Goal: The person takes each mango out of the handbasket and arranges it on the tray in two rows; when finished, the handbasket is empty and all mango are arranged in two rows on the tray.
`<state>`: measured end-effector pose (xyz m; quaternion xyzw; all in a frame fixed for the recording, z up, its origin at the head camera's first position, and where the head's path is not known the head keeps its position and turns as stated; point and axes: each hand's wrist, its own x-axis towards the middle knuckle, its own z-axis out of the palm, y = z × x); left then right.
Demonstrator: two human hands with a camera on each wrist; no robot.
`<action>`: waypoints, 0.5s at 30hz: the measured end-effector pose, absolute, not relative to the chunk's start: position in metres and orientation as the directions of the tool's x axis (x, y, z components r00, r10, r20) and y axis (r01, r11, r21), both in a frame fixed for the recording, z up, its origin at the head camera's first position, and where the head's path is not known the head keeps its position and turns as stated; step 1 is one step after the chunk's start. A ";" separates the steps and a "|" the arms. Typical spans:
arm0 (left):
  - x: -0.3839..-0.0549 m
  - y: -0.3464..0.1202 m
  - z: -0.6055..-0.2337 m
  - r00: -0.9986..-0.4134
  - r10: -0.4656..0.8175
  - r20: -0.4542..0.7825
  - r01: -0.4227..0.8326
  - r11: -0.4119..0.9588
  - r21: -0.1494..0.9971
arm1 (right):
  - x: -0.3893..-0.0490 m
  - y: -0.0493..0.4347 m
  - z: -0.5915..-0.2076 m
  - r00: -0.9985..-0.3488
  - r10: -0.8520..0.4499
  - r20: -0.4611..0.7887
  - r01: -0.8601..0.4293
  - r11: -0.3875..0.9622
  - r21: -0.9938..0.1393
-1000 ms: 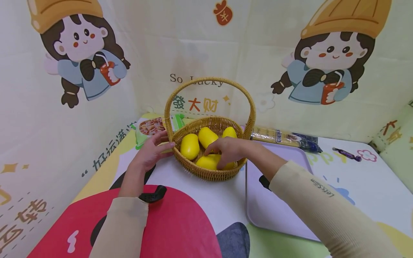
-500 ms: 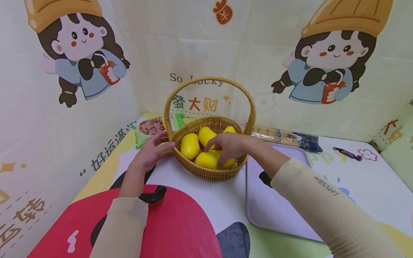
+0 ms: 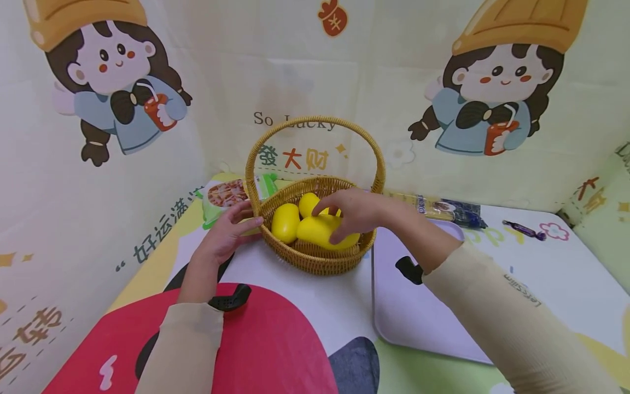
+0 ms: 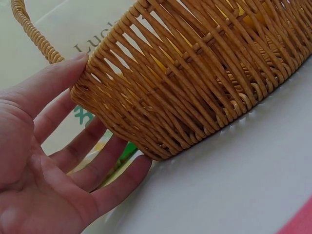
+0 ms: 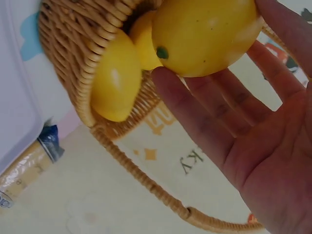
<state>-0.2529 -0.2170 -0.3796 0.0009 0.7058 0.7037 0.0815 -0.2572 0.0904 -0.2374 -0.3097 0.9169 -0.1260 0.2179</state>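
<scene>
A wicker basket (image 3: 315, 265) with a tall arched handle stands near the back of the table. My right hand (image 3: 356, 210) grips a yellow mango (image 3: 322, 232) between thumb and fingers, above the front part of the basket. Its green stem spot shows in the right wrist view, where another mango (image 5: 117, 78) rests against the basket's inner wall. Inside, at the left, sits a mango (image 3: 285, 223), with one more mango (image 3: 308, 204) behind it. My left hand (image 3: 226, 232) touches the basket's left side, thumb at the rim and fingers fairly straight.
Right of the basket lies a pale purple tray (image 3: 413, 306), partly under my right forearm. Behind it are a long pasta packet (image 3: 443, 210) and a purple wrapped candy (image 3: 524, 230). A green-and-white food bag (image 3: 221, 197) lies behind my left hand. Printed cloth walls surround the table.
My right hand has lifted the front mango up from the basket's bottom, baring the wicker below it. The left hand stays at the basket's side. The head view has shifted slightly.
</scene>
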 end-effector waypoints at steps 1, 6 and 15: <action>-0.253 -0.217 -0.380 -0.987 0.115 -0.115 -0.114 0.009 0.993 | -0.256 0.091 -0.235 -0.717 -0.622 -0.314 -0.516 0.777 -0.361; -0.253 -0.218 -0.381 -0.986 0.119 -0.116 -0.116 0.001 0.993 | -0.248 0.102 -0.227 -0.733 -0.626 -0.266 -0.532 0.771 -0.351; -0.253 -0.219 -0.379 -0.986 0.130 -0.106 -0.103 0.029 0.994 | -0.232 0.134 -0.213 -0.798 -0.569 -0.200 -0.483 0.801 -0.353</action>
